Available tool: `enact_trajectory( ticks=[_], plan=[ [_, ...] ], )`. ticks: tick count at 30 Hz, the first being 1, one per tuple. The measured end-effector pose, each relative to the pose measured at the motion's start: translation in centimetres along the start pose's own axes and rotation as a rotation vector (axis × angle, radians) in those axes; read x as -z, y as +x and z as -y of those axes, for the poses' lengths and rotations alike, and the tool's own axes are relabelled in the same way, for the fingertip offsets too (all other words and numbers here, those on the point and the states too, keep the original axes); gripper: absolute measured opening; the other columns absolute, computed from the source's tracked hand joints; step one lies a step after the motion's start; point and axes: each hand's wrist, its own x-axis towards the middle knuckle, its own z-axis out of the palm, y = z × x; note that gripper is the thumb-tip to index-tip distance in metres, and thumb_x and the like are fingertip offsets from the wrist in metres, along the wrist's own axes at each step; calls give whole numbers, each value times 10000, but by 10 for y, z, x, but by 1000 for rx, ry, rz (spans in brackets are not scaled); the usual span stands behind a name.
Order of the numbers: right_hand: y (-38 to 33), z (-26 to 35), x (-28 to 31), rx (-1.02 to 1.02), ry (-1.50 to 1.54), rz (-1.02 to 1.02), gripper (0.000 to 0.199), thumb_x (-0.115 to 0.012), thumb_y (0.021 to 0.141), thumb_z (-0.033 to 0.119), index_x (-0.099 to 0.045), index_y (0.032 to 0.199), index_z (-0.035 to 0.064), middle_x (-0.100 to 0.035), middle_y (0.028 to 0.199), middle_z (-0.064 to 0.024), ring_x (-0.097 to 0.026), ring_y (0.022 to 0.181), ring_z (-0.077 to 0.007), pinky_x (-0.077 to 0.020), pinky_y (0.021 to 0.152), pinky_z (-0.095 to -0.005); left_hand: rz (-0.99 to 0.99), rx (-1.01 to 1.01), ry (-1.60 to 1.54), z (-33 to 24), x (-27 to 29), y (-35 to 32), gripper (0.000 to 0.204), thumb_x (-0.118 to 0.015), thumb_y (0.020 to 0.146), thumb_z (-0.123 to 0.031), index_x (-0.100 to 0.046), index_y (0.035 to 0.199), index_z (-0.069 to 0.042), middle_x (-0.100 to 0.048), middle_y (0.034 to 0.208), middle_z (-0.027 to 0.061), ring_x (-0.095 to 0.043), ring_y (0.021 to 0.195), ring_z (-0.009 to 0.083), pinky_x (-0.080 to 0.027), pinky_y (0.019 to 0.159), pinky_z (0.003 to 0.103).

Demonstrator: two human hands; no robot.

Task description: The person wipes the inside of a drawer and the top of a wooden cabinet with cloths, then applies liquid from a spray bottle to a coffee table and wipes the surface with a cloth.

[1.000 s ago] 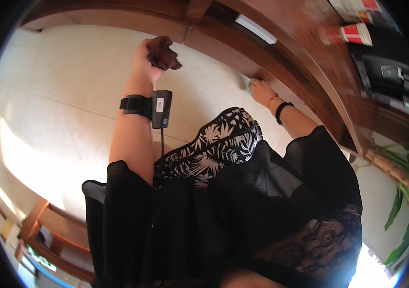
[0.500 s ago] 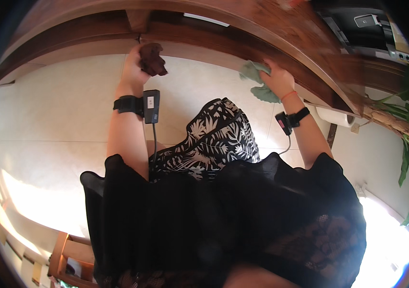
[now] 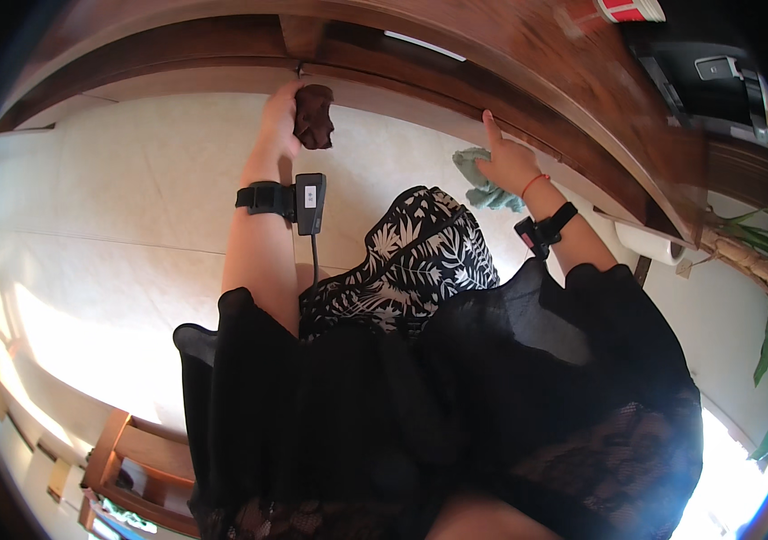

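My left hand (image 3: 281, 121) is closed on a crumpled dark brown cloth (image 3: 315, 117), up against the pale lower edge of the wooden furniture (image 3: 375, 84). A black strap with a small box is round that wrist. Farther right, my right hand (image 3: 512, 167) grips a grey-green cloth (image 3: 483, 187) with its thumb and lower fingers. Its index finger points away from me, the tip at the furniture's dark wooden edge. Part of each cloth is hidden by the hand holding it.
Beyond my hands runs a dark recess in the furniture, with a white strip (image 3: 424, 46) in it. On the wooden top (image 3: 528, 36) are a red-and-white cup (image 3: 632, 9) and a black device (image 3: 699, 72). A paper roll (image 3: 650, 241) and a leafy plant (image 3: 767, 337) are at right, a wooden stool-like piece (image 3: 145, 450) behind left.
My right index finger has straightened toward the wooden edge, and the green cloth is bunched closer under the hand. The view has shifted, bringing the cup in. My left hand still holds the brown cloth.
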Motion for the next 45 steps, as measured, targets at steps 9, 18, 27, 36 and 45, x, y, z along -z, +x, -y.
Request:
enact_trajectory(
  ticks=[9, 18, 27, 36, 45],
  plan=[
    [25, -17, -1, 11, 367, -57, 489, -557, 798, 313, -550, 1231, 88, -644, 1044, -224, -613, 989, -370, -483, 865, -415, 201, -166, 448, 13, -8, -8, 474, -638, 874, -284, -525, 1292, -92, -591, 1137, 81, -538, 984, 143, -430, 838, 259],
    [8, -36, -19, -39, 972, 443, 344, -592, 832, 297, -655, 996, 1, -667, 873, -88, -608, 795, -160, -483, 745, -291, 260, 60, 1002, 3, 35, -9, 442, -567, 889, -470, -687, 1035, -70, -669, 995, 73, -582, 880, 153, -439, 795, 279],
    [18, -110, -24, -51, 531, 443, 330, -619, 891, 261, -603, 1085, -6, -641, 958, -59, -582, 820, -132, -481, 739, -258, 180, 198, 1021, 1, 19, -25, 490, -551, 910, -467, -623, 1153, -47, -664, 911, 41, -570, 746, 90, -455, 683, 229],
    [75, -114, -110, 44, -56, 5, 526, -658, 807, 256, -510, 1225, -26, -555, 1205, -263, -484, 1192, -387, -338, 1042, -407, 199, 85, 1097, 28, 15, -33, 450, -540, 928, -435, -621, 1131, -41, -672, 856, 47, -570, 670, 89, -454, 612, 239],
    [77, -104, -121, 85, 65, 412, 734, -703, 735, 205, -351, 1364, 69, -519, 1252, -268, -473, 1192, -408, -387, 1018, -389, 199, 219, 957, 12, 42, -17, 485, -508, 929, -460, -643, 1056, -12, -668, 689, 110, -597, 528, 144, -449, 511, 263]
  ],
)
